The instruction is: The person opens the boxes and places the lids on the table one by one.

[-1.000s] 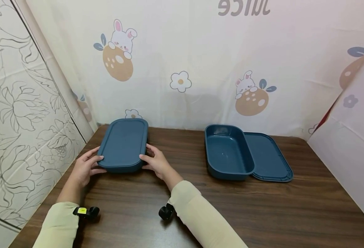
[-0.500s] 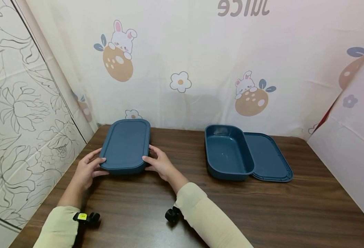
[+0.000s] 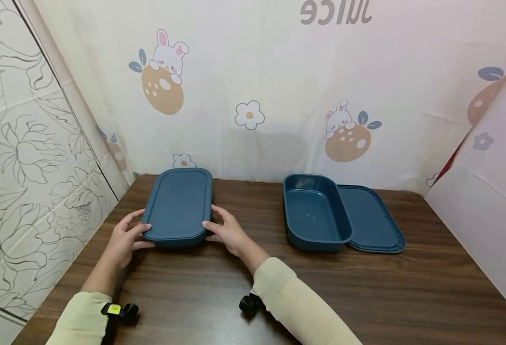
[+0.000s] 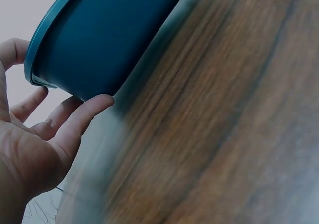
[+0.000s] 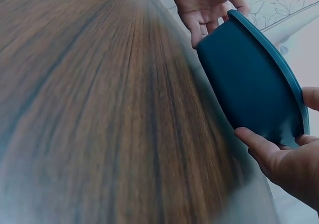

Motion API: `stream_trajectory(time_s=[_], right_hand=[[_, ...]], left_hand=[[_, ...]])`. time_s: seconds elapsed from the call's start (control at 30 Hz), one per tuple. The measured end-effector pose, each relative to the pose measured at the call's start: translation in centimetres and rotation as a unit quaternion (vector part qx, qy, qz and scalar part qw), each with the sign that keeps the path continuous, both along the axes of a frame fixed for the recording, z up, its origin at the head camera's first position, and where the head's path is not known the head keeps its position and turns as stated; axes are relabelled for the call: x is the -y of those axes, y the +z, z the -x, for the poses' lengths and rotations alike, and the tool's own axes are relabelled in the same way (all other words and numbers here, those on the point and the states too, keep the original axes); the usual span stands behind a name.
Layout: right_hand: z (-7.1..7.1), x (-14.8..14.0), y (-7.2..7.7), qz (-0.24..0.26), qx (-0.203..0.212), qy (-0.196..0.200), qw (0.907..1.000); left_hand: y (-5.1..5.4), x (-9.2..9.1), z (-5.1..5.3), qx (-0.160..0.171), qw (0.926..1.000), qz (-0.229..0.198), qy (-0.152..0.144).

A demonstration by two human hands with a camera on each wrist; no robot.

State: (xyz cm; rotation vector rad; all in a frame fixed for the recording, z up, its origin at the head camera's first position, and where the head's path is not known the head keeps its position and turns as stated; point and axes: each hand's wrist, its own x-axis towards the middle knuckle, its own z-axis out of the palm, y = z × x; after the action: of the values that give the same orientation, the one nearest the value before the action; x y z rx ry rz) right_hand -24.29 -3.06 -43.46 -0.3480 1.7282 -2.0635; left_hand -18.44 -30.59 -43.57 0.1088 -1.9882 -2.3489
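Note:
A dark blue rectangular food container with its lid on (image 3: 178,205) is at the left of the table in the head view. My left hand (image 3: 122,239) grips its near left corner, thumb on the lid's edge and fingers along the side. Opposite it, my right hand (image 3: 230,234) holds the near right corner in the same way. The left wrist view has the container's side wall (image 4: 104,40) and my fingers under the lid rim and near the base. Both hands appear around the container (image 5: 249,79) in the right wrist view. What is inside is hidden.
A second blue container (image 3: 317,215), lidless with nothing in it, stands right of centre. Its left-hand neighbour is bare wood; a flat blue lid (image 3: 373,220) lies partly behind its right side. The brown table (image 3: 218,297) meets a printed curtain (image 3: 253,72) at the back.
Both hands have shifted the lidded container slightly to the right and nearer to me. The lidless container and the loose lid stay in place.

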Motion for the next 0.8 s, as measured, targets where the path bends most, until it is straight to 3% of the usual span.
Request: stream_trajectory(time_s=[0.8], right_hand=[[-1.3, -2.8, 1.1, 0.000, -0.009, -0.004, 0.9999]], left_hand=[[0.6, -2.4, -0.8, -0.031, 0.9994, 0.010, -0.011]])
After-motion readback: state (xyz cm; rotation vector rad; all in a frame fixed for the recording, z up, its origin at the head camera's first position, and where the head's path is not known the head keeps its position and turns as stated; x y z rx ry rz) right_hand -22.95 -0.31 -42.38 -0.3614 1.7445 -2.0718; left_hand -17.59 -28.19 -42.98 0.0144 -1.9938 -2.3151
